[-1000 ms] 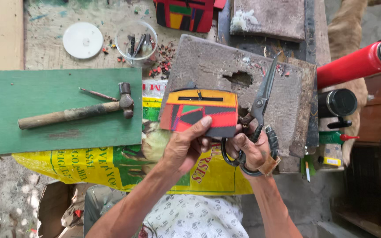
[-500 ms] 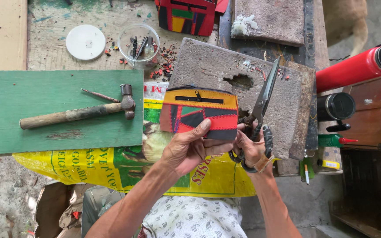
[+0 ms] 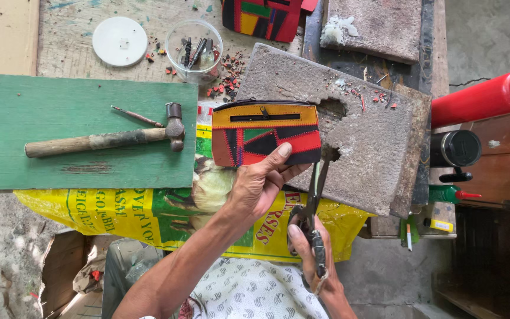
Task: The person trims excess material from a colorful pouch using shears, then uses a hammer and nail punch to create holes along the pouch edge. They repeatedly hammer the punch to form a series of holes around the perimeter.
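My left hand (image 3: 259, 184) grips the lower edge of a patchwork pouch (image 3: 265, 133) in orange, red, green and black, with a black zip along its top. The pouch is held flat over the left end of a grey stone slab (image 3: 368, 137). My right hand (image 3: 312, 255) holds dark metal scissors (image 3: 314, 199) by the handles. The blades point up and end just below the pouch's lower right corner. I cannot tell whether the tips touch the pouch.
A hammer (image 3: 108, 140) and a thin nail-like tool (image 3: 136, 116) lie on a green board (image 3: 42, 159). Behind are a white lid (image 3: 120, 41), a clear tub (image 3: 194, 52) of small parts and another patchwork piece (image 3: 262, 18). A red cylinder (image 3: 480, 97) and a black flask (image 3: 455, 148) lie right. A yellow sack (image 3: 131, 214) hangs below.
My right hand has dropped toward my body with the scissors. Their blades swung from over the slab down to the pouch's lower right corner. The pouch now sits more level.
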